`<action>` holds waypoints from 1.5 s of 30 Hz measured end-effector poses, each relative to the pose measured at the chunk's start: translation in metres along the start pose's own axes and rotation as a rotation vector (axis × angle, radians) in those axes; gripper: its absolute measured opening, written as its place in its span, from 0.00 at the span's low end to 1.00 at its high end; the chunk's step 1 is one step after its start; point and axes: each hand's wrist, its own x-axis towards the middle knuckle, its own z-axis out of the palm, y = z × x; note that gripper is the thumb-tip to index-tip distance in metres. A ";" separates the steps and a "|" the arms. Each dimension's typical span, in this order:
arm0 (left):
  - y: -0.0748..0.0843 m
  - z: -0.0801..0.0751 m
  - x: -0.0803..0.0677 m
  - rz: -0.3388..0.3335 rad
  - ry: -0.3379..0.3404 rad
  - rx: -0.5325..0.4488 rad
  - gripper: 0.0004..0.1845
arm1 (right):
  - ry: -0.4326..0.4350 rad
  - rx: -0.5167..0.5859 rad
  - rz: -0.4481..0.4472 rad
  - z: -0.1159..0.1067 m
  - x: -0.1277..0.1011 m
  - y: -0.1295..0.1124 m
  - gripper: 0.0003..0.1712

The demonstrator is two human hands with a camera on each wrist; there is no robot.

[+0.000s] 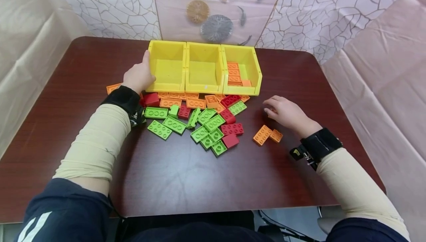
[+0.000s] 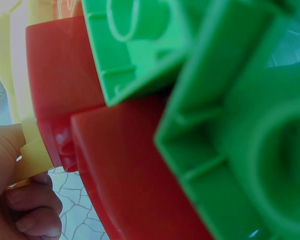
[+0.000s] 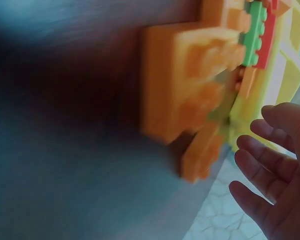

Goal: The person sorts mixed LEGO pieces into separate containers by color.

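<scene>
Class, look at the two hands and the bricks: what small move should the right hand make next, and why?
Probably lower the right hand onto the two orange bricks beside it: its fingers are relaxed and hold nothing, the right bin already holds orange bricks, and the left hand holds the left bin.

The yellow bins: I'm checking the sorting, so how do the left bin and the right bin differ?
The left bin looks empty inside; the right bin holds orange bricks. The left hand holds the left bin's outer wall; the right hand rests on the table, apart from the right bin. Both are yellow, open-topped and alike in shape.
</scene>
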 end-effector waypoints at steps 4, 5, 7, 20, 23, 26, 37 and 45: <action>-0.001 -0.001 0.000 -0.005 0.000 -0.004 0.48 | 0.002 0.031 0.006 0.004 -0.008 0.010 0.19; -0.001 -0.001 0.000 -0.006 -0.001 -0.006 0.48 | 0.001 0.038 0.009 0.006 -0.009 0.012 0.19; -0.001 -0.001 0.000 -0.008 -0.004 -0.009 0.48 | -0.005 0.042 0.013 0.008 -0.011 0.015 0.20; 0.000 0.002 0.003 -0.005 -0.003 -0.005 0.48 | -0.018 0.051 -0.025 0.015 -0.013 0.023 0.21; 0.000 0.002 0.003 -0.006 -0.005 -0.012 0.48 | -0.018 0.058 -0.029 0.013 -0.010 0.021 0.20; -0.001 0.002 0.003 -0.007 -0.007 -0.019 0.48 | -0.003 0.068 -0.034 0.007 -0.003 0.015 0.21; -0.003 0.004 0.003 -0.003 0.002 -0.026 0.47 | 0.103 0.019 -0.169 -0.026 0.046 -0.031 0.23; -0.002 0.001 0.002 -0.006 0.000 -0.018 0.48 | 0.098 0.005 -0.208 -0.031 0.084 -0.049 0.22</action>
